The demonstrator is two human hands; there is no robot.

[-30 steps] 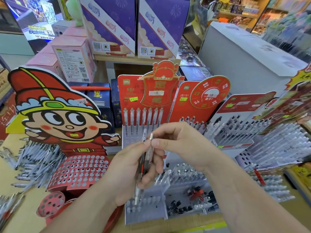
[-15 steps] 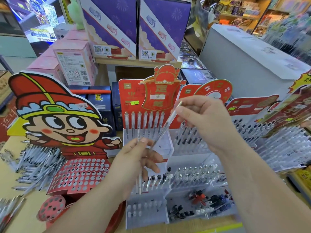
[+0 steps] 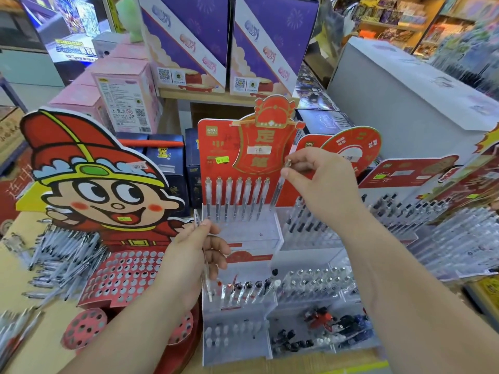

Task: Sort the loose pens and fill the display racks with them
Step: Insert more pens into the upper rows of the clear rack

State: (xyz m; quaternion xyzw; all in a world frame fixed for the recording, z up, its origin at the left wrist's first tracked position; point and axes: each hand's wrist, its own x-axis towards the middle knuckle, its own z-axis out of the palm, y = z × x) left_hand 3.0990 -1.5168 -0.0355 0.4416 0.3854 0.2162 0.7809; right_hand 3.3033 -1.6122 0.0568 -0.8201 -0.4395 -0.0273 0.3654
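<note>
Desk (image 3: 40,354): tan top, carrying the racks and stock.
Clear rack (image 3: 237,344): stepped tiers; a short row of dark-capped pens (image 3: 248,288) stands in the middle step.
Left hand (image 3: 194,263): fingers curled round one clear pen (image 3: 197,220), held upright at the rack's left edge.
Loose pens (image 3: 56,255): heaped on the desk, left of the cartoon-figure display (image 3: 94,184).
Right hand (image 3: 324,190): thumb and fingers pinching a second clear pen (image 3: 279,188), tilted, tip down just beside the right end of the top row.
Top row (image 3: 235,198): seven clear pens upright against the red backboard (image 3: 216,147).
Purple boxes (image 3: 189,36): shelved behind.
</note>
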